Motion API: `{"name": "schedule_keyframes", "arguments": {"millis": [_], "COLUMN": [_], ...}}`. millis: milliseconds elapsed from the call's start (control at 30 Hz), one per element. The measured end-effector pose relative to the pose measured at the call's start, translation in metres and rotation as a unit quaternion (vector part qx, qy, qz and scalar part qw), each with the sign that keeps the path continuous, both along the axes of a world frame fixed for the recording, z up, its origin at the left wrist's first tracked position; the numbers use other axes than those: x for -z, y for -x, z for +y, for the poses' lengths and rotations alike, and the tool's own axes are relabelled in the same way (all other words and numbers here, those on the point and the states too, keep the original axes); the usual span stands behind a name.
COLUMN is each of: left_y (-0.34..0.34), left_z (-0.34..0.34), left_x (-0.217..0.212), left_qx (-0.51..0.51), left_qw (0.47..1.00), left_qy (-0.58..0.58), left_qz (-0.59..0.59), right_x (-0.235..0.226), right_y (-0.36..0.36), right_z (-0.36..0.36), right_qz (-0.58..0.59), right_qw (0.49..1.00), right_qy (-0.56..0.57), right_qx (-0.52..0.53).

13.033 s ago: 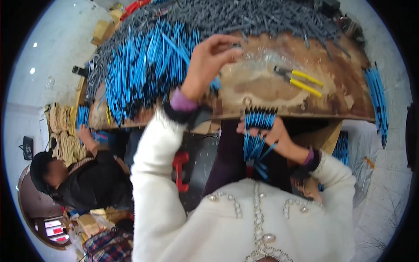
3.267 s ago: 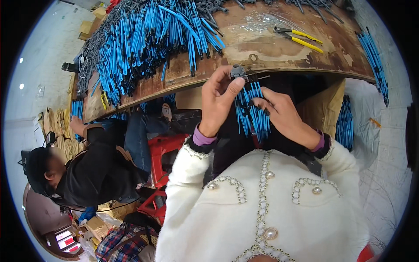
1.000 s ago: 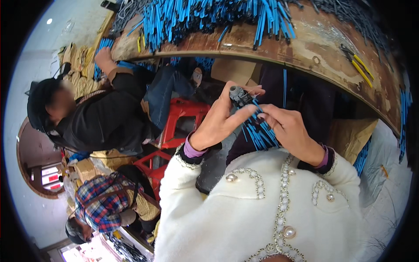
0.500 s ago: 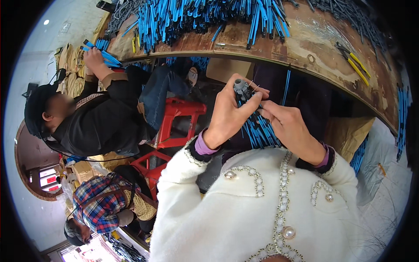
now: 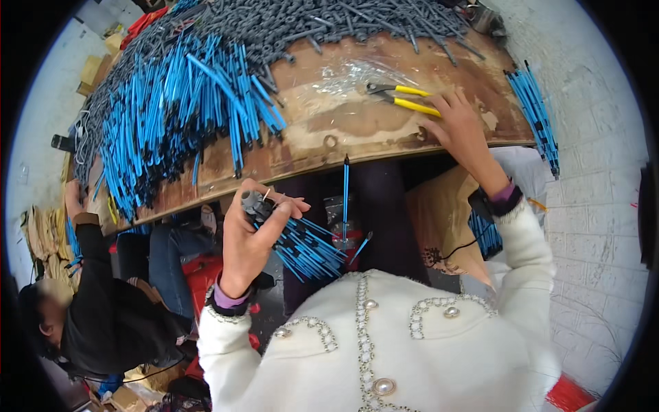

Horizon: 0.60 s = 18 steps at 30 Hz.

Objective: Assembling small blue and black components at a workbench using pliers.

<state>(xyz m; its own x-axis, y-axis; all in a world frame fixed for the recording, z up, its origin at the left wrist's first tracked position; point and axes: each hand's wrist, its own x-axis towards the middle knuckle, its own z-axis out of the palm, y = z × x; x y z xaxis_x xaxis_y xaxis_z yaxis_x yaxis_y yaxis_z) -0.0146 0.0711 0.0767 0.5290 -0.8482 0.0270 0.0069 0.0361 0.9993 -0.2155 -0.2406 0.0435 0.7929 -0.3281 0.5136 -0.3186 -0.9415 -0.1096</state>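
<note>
My left hand is closed round a bundle of thin blue and black rods, above my lap. A grey ribbed round piece tops the bundle, between thumb and fingers. A short thin pale strand sticks out beside it. My right hand reaches over the table, its thumb and fingers apart around the handle ends of yellow-handled pliers. The pliers lie flat on the wood with their dark jaws to the left. Whether the fingertips touch the handles I cannot tell.
On the wooden table lie a large heap of blue rods, grey tubular parts behind, and clear plastic scraps. More blue rods stand by the right wall. A co-worker in black sits at the left.
My right hand has left the bundle and moved out right to the pliers. My left hand still holds the bundle. The view has swung right.
</note>
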Motion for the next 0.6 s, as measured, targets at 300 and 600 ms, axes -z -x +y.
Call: {"name": "schedule_keyframes", "arguments": {"millis": [300,600], "left_y": [0.026,0.022], "left_z": [-0.008,0.034], "left_x": [0.015,0.012], "left_qx": [0.072,0.043], "left_qw": [0.995,0.999], "left_qy": [-0.064,-0.015], "left_qz": [-0.032,-0.027], "right_x": [0.038,0.016], "right_y": [-0.030,-0.036], "right_z": [-0.064,-0.029], "right_qz": [0.021,-0.126], "right_qw": [0.996,0.971], "right_qy": [-0.025,-0.190], "right_qx": [-0.084,-0.073]}}
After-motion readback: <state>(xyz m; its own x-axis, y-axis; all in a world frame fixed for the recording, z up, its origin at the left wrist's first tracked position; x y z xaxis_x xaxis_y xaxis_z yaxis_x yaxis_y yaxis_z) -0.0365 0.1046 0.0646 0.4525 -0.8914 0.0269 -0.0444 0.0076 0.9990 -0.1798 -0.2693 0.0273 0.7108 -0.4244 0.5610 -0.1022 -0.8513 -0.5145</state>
